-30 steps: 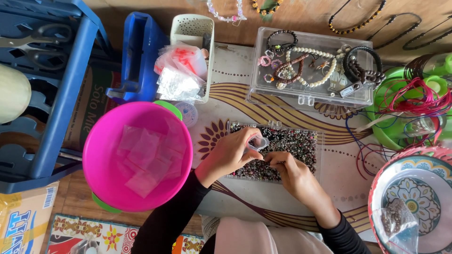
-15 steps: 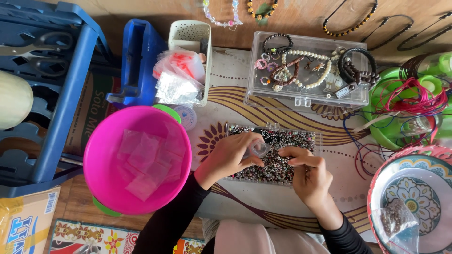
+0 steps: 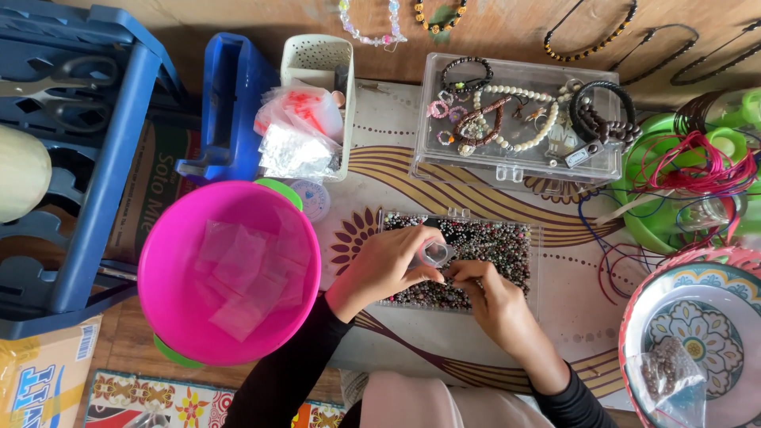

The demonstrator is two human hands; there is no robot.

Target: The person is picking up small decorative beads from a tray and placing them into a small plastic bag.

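Note:
My left hand (image 3: 387, 264) holds a small clear plastic bag (image 3: 434, 254) open above a clear tray of small mixed-colour beads (image 3: 495, 244). My right hand (image 3: 483, 292) is pinched, its fingertips at the bag's mouth; whether beads are between them is too small to tell. Both hands hover over the near left part of the bead tray. To the left stands a pink bowl (image 3: 170, 238) with several small clear bags lying in it.
A clear box of bracelets (image 3: 519, 170) sits behind the tray. Green dishes with red cord (image 3: 691, 170) are at the right, and a patterned plate (image 3: 741, 289) bears a bag of beads (image 3: 664, 374). A cream basket of bags (image 3: 319, 59) and blue racks (image 3: 111, 158) stand at the left.
My right hand had moved right over the beads, then came back to the bag's mouth. My left hand stayed nearly still with the bag.

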